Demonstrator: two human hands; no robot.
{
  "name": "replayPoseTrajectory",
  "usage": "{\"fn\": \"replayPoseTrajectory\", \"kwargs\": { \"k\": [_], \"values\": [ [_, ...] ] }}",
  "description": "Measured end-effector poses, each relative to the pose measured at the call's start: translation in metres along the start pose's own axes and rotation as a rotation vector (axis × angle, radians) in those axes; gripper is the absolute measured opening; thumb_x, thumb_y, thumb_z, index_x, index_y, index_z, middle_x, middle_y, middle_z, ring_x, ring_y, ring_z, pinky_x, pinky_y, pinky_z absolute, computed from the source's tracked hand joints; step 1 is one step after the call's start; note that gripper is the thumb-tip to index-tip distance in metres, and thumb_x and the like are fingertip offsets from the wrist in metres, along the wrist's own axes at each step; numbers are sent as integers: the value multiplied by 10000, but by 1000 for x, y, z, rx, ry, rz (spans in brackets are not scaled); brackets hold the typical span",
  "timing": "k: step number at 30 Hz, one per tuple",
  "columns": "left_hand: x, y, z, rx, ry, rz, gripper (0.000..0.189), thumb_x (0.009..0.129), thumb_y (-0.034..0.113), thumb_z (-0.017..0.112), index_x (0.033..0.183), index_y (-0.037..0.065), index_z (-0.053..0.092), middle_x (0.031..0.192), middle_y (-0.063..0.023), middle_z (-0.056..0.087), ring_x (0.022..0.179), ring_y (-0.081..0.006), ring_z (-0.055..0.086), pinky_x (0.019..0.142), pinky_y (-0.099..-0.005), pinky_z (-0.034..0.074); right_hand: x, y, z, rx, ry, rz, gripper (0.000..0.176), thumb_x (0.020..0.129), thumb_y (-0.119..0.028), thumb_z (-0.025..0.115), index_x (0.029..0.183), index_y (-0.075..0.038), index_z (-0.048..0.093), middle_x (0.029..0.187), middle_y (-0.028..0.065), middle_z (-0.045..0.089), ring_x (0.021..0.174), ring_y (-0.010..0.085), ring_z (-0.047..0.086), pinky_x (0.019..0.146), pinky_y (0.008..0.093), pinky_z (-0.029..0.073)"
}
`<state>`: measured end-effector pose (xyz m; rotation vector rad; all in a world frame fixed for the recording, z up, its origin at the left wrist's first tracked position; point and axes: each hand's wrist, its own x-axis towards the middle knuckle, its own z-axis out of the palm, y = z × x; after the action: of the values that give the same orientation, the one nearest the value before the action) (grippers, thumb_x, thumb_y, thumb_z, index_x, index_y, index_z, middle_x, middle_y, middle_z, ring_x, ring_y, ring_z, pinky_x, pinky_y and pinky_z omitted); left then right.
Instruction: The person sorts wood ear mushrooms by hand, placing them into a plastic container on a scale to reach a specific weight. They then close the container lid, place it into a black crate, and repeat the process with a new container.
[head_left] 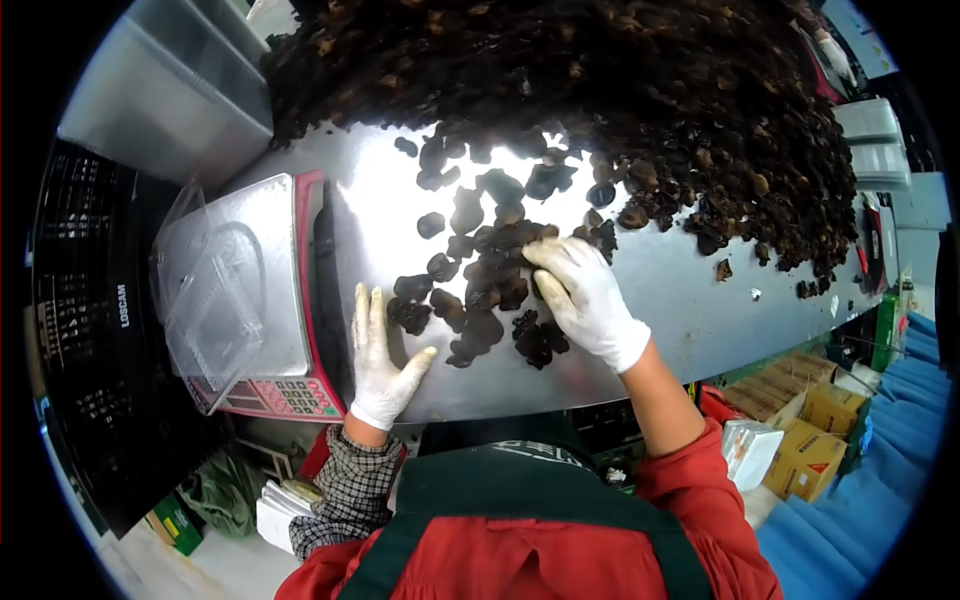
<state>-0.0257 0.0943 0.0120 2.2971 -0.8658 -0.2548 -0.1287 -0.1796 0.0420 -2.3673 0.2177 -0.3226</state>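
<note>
Dark brown wood ear mushrooms (482, 332) lie loosely spread on a shiny metal table (390, 190). My right hand (585, 300), in a white glove, is among them, its fingers bent and close together over a few pieces with the thumb just below. The fingertips are partly hidden against the dark caps. On the left of the loose pieces, my left hand (385, 365), also gloved, rests near the table's front edge. Its fingers point away from me and the thumb is spread wide, with nothing held.
A large heap of mushrooms (560, 70) covers the table's far side. At left stands a red-edged scale (285, 250) bearing a clear plastic box (215, 310), with stacked clear containers (170, 90) behind. A black crate (100, 330) is farther left. Cardboard boxes (805, 455) sit low at right.
</note>
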Motion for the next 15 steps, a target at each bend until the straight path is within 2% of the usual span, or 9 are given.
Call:
{"fn": "replayPoseTrajectory", "kwargs": {
  "k": [2, 4, 5, 6, 7, 8, 11, 12, 15],
  "values": [
    [5, 5, 4, -41, -10, 17, 1008, 690, 335, 789, 1474, 20, 241, 1525, -252, 193, 1402, -383, 241, 1137, -441, 241, 25, -8, 17, -88, 45, -142, 338, 862, -176, 609, 1173, -48, 589, 1150, 149, 599, 1099, 308, 547, 965, 446, 407],
    [7, 10, 17, 26, -79, 82, 1130, 645, 405, 817, 1490, 22, 172, 1519, -266, 186, 1408, -403, 213, 1141, -473, 229, 33, -10, 52, -245, 50, -196, 428, 849, -246, 617, 1211, -28, 552, 1181, 168, 579, 1127, 315, 536, 989, 464, 386],
    [4, 13, 21, -18, -92, 130, 1163, 630, 427, 827, 1492, 21, 160, 1516, -274, 184, 1407, -415, 209, 1140, -483, 221, 33, -21, 55, -207, -177, -119, 447, 849, -271, 608, 1215, -23, 549, 1209, 172, 567, 1149, 313, 523, 996, 474, 376],
    [-1, 16, 25, -68, -107, 182, 1197, 614, 448, 837, 1493, 19, 147, 1513, -283, 182, 1405, -427, 205, 1140, -494, 213, 20, -31, 63, -194, -118, -202, 419, 822, -233, 641, 1187, -41, 565, 1203, 174, 565, 1141, 310, 531, 964, 472, 411],
    [-5, 19, 26, -42, -96, 237, 1228, 594, 472, 847, 1492, 13, 147, 1515, -290, 166, 1408, -441, 188, 1135, -506, 209, 6, -39, 69, -216, -150, -208, 429, 815, -233, 642, 1195, -46, 568, 1201, 168, 567, 1143, 298, 531, 974, 481, 406],
    [-11, 18, 28, -75, -102, 245, 1224, 604, 523, 827, 1493, 25, 150, 1503, -327, 142, 1398, -470, 183, 1120, -529, 224, -5, -44, 67, -150, -133, -237, 426, 810, -207, 643, 1196, -44, 571, 1206, 166, 568, 1150, 298, 526, 995, 468, 397],
    [-18, 14, 31, -77, -82, 229, 1258, 576, 507, 849, 1502, 44, 135, 1503, -340, 114, 1397, -471, 188, 1110, -522, 249, -26, -47, 41, 132, -14, -184, 403, 776, -116, 661, 1165, -37, 593, 1248, 184, 556, 1121, 324, 548, 981, 435, 425],
    [-16, 16, 27, -66, -81, 233, 1289, 559, 506, 858, 1509, 58, 110, 1512, -333, 80, 1398, -473, 181, 1109, -519, 253, -32, -42, 25, 132, 86, -185, 442, 751, -101, 676, 1181, -40, 594, 1254, 190, 553, 1122, 337, 553, 964, 439, 441],
    [-14, 9, 24, -5, -99, 196, 1364, 520, 531, 866, 1513, 66, 55, 1516, -328, 38, 1411, -475, 120, 1115, -534, 225, -61, -12, -18, -14, 250, 5, 504, 743, -178, 716, 1206, -27, 584, 1275, 206, 538, 1138, 352, 532, 968, 435, 439]
  ]
}}
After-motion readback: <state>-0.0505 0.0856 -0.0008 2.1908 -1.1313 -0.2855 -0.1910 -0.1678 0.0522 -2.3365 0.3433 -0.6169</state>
